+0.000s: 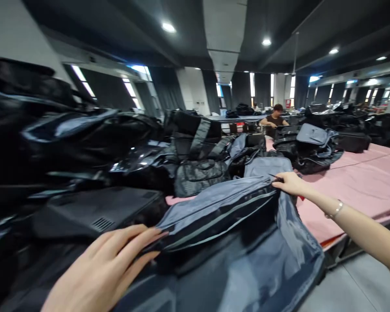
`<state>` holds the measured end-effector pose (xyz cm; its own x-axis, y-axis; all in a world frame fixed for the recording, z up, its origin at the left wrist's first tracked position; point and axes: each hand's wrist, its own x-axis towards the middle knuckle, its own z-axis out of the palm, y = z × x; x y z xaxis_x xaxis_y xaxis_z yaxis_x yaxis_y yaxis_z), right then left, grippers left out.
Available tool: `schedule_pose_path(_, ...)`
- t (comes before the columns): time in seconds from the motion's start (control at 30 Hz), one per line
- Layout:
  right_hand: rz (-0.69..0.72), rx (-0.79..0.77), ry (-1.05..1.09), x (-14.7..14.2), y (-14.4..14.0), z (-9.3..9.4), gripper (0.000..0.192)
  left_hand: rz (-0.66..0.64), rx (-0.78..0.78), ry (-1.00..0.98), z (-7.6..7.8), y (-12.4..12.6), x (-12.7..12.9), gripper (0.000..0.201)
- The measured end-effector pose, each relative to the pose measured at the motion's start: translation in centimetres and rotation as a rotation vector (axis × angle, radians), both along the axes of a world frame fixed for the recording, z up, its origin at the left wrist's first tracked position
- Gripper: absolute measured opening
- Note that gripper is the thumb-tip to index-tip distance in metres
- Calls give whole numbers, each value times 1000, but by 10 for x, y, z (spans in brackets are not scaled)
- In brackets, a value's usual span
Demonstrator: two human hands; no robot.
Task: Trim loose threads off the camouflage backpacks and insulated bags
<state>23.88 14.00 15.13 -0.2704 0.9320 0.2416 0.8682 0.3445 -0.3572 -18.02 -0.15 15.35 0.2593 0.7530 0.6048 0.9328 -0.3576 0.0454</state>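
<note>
A large bag (214, 234) with grey-blue lining lies open in front of me, its zipped edge stretched between my hands. My left hand (117, 255) is at the near left, thumb and fingers closed on that edge. At the far right corner of the opening is my right hand (290, 183), its fingers closed. Thin dark points like those of thread snips (275, 177) stick out of it to the left, and it touches the bag's corner. A bit of red shows under that hand. The inside of the bag is partly in shadow.
Black bags (100, 208) are piled high on the left, and a patterned dark bag (201, 175) lies beyond mine. The table has a pink cover (351, 190); more bags (315, 143) lie on it. A co-worker (275, 118) is farther back.
</note>
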Motion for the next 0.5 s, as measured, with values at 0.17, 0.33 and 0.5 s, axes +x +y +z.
schedule_pose_path(0.17, 70, 261, -95, -6, -14, 4, 17, 155, -433, -427, 10, 12, -6, 39)
schedule_pose_path(0.33, 382, 336, -233, -42, -24, 13, 22, 53, -723, -656, 15, 26, -13, 56)
schedule_pose_path(0.5, 330, 191, -225, -74, -7, 25, 22, 38, -783, -735, 17, 29, -16, 56)
